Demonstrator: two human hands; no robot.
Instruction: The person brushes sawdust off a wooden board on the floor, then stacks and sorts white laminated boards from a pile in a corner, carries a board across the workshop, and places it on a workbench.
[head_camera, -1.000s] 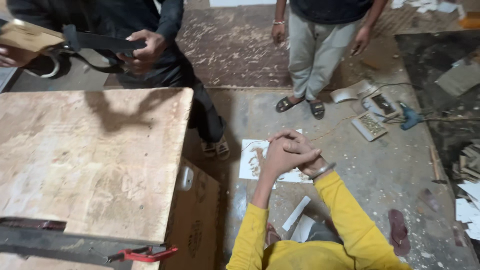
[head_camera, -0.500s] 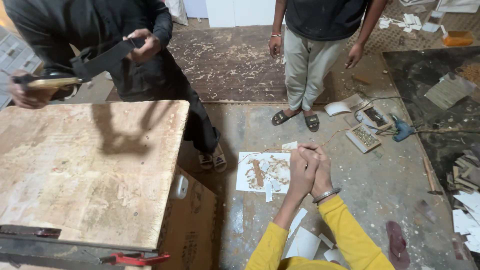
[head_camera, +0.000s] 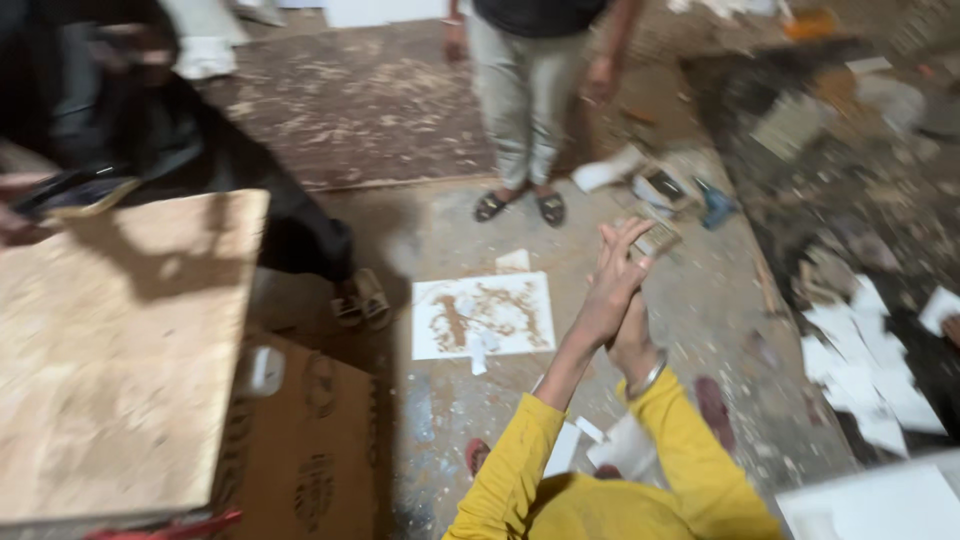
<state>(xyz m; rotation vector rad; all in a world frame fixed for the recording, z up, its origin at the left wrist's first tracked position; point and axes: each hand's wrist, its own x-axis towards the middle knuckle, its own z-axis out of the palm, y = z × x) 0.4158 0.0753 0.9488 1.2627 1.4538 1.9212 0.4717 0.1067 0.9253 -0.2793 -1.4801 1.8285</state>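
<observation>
I'm looking down into a rough woodworking shop — a bare plywood board (head_camera: 115, 350) lies well left of my pressed-together hands (head_camera: 615, 300), on a cardboard box (head_camera: 300, 440). Just beyond them, a sawdust-smeared white sheet (head_camera: 485, 315) lies on the gritty concrete floor (head_camera: 440, 235) — offcuts (head_camera: 870, 370) litter the right.

Left hand (head_camera: 608, 290) and right hand (head_camera: 634, 335) pressed together, fingers extended.
</observation>
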